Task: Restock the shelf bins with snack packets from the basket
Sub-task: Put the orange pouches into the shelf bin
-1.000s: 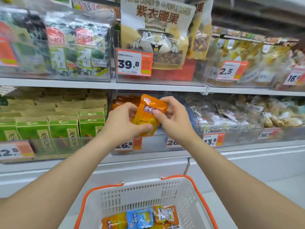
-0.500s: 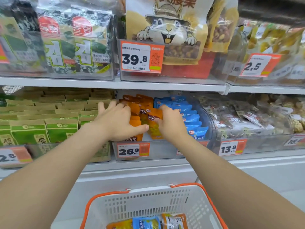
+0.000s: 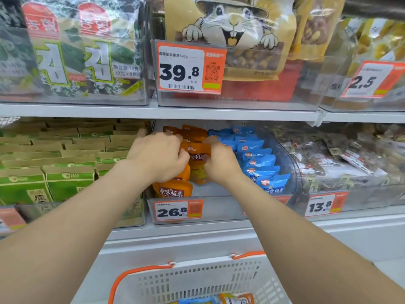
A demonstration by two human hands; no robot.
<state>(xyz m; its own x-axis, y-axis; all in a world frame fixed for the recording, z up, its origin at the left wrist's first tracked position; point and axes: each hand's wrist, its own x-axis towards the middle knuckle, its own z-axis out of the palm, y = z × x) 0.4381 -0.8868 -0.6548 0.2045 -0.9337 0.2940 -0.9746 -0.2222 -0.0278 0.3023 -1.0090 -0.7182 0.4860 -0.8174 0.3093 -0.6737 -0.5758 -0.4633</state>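
The left hand (image 3: pixel 157 157) and right hand (image 3: pixel 220 162), fingers curled on either edge of an orange packet (image 3: pixel 198 159), held it inside the clear bin (image 3: pixel 219 207) beside the blue packets (image 3: pixel 259 164), mid-placing by my reckoning, so next would come settling it, letting go and reaching to the basket (image 3: pixel 208 265).

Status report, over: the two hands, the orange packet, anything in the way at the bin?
Left hand and right hand both grip the orange packet, upright inside the clear bin. Blue packets close on its right. No obstruction seen.
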